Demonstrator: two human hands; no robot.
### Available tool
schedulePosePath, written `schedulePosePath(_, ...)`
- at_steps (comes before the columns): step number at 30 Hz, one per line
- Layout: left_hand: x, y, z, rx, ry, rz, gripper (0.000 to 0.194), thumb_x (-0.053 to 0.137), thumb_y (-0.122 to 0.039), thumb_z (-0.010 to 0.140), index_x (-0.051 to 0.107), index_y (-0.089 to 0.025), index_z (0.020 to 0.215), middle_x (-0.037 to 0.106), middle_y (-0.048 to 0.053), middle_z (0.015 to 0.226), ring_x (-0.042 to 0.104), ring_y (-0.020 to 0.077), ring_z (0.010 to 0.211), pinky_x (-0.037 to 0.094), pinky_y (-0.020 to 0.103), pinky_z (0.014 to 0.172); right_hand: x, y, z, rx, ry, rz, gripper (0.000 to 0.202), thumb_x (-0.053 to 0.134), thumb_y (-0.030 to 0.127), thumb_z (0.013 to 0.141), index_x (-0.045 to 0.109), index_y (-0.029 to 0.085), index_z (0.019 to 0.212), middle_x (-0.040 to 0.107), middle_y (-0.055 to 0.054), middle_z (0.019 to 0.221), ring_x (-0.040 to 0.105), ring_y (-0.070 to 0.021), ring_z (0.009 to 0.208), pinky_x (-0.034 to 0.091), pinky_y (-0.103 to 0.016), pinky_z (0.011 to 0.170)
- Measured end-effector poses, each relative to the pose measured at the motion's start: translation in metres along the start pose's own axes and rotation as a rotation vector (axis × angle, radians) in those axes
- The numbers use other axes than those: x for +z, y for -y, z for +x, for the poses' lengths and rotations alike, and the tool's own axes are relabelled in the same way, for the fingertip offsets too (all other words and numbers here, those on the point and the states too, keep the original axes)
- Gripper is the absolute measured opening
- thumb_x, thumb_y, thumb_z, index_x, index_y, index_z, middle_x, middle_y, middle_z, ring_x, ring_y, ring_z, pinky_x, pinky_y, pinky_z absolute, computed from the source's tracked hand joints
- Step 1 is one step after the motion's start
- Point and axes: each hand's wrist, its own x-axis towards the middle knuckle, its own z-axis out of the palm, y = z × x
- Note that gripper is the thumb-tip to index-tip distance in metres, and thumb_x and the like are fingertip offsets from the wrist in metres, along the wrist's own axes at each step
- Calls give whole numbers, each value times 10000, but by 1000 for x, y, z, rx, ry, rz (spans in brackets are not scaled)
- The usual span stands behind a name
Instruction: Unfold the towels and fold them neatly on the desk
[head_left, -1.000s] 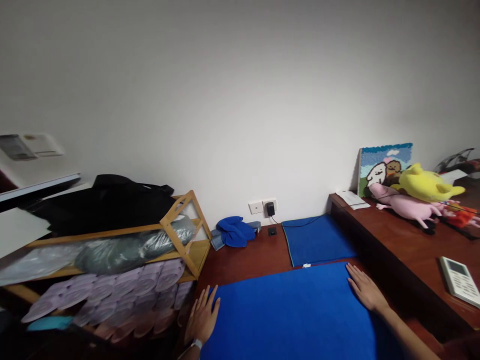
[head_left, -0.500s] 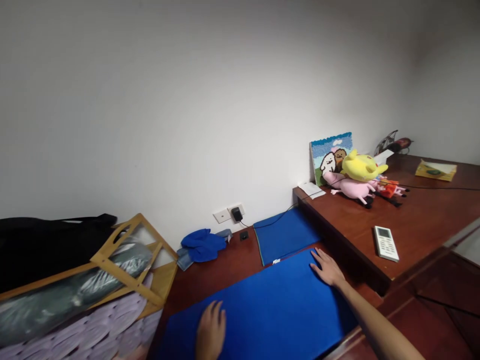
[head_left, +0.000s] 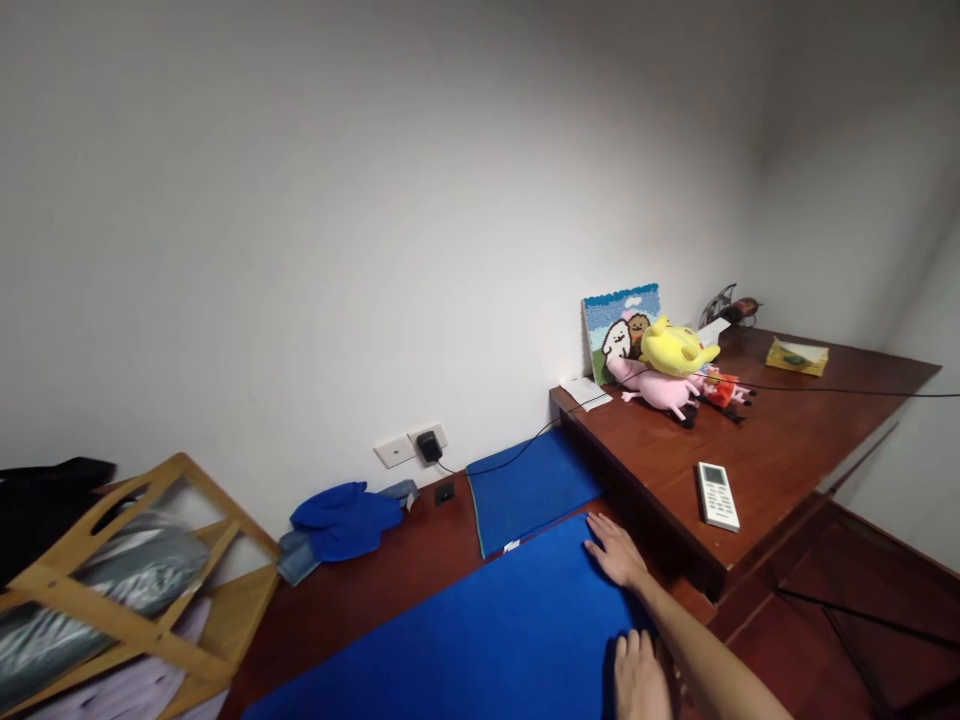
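Note:
A large blue cloth (head_left: 480,640) lies spread flat over the reddish-brown wooden surface. My right hand (head_left: 616,552) rests on its far right corner, palm down, fingers stretched out. Nearer to me, my left hand (head_left: 641,678) lies at the cloth's right edge beneath my right forearm, fingers pointing forward and flat; its wrist is out of frame. Just beyond the cloth, a folded blue cloth (head_left: 532,490) with a small white label lies against the wall. To the left of that, a crumpled blue cloth (head_left: 345,522) sits on some greyish-blue fabric.
At right a higher wooden desk (head_left: 795,440) bears a white remote control (head_left: 718,496), plush toys (head_left: 675,348), a dog picture (head_left: 621,320) and a yellow tissue pack (head_left: 797,357). A black plug (head_left: 429,447) trails a cable. A wooden rack (head_left: 157,560) stands left.
My left hand has moved right across the large cloth to its right edge. My right hand stays at the far corner. The view has turned right, so the scene has shifted left.

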Motion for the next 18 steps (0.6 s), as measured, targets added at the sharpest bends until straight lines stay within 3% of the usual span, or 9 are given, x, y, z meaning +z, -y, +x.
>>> schedulePosePath(3, -13, -7, 1, -219, -23, 11, 614, 323, -130, 928, 667, -210, 1430, 616, 259, 1461, 474, 367, 1463, 297, 640, 1250, 5, -6, 1, -13, -48, 86, 740, 361, 610, 1003, 447, 193, 1608, 394, -44, 1694, 275, -234, 1599, 181, -431, 1315)
schedulePosePath(6, -25, -19, -10, -271, -51, -18, 546, 441, -129, 896, 677, -226, 1378, 662, 239, 1380, 496, 332, 1434, 325, 567, 1249, 6, -13, 5, -15, -75, 146, 713, 393, 590, 986, 530, 182, 1555, 445, -58, 1663, 308, -236, 1587, 176, -431, 1322)
schedulePosePath(8, -34, -25, -23, -314, -95, -80, 460, 545, -150, 854, 701, -262, 1272, 687, 205, 1305, 562, 316, 1339, 422, 502, 1169, 4, -15, 9, 5, -87, 201, 694, 429, 615, 961, 625, 190, 1474, 523, -78, 1608, 383, -257, 1552, 221, -447, 1313)
schedulePosePath(10, -44, -28, -39, -346, -193, -183, 337, 587, -146, 819, 711, -289, 1097, 702, 153, 1194, 636, 285, 1177, 507, 432, 1029, 0, -15, 14, 43, -90, 258, 678, 474, 646, 926, 715, 187, 1363, 622, -111, 1515, 510, -284, 1468, 332, -459, 1268)
schedulePosePath(13, -58, -29, -65, -371, -388, -342, 220, 592, -101, 767, 662, -273, 885, 692, 83, 1054, 672, 238, 1000, 520, 360, 896, -4, -11, 19, 114, -94, 314, 608, 547, 623, 870, 798, 171, 1191, 751, -142, 1318, 669, -306, 1291, 492, -432, 1138)
schedulePosePath(18, -64, -15, -101, -445, -592, -491, 282, 630, -35, 660, 646, -252, 841, 701, 48, 946, 674, 224, 907, 514, 321, 825, 6, 10, 26, 274, -128, 268, 397, 643, 508, 776, 837, 235, 990, 822, -149, 1073, 764, -379, 1067, 590, -468, 937)
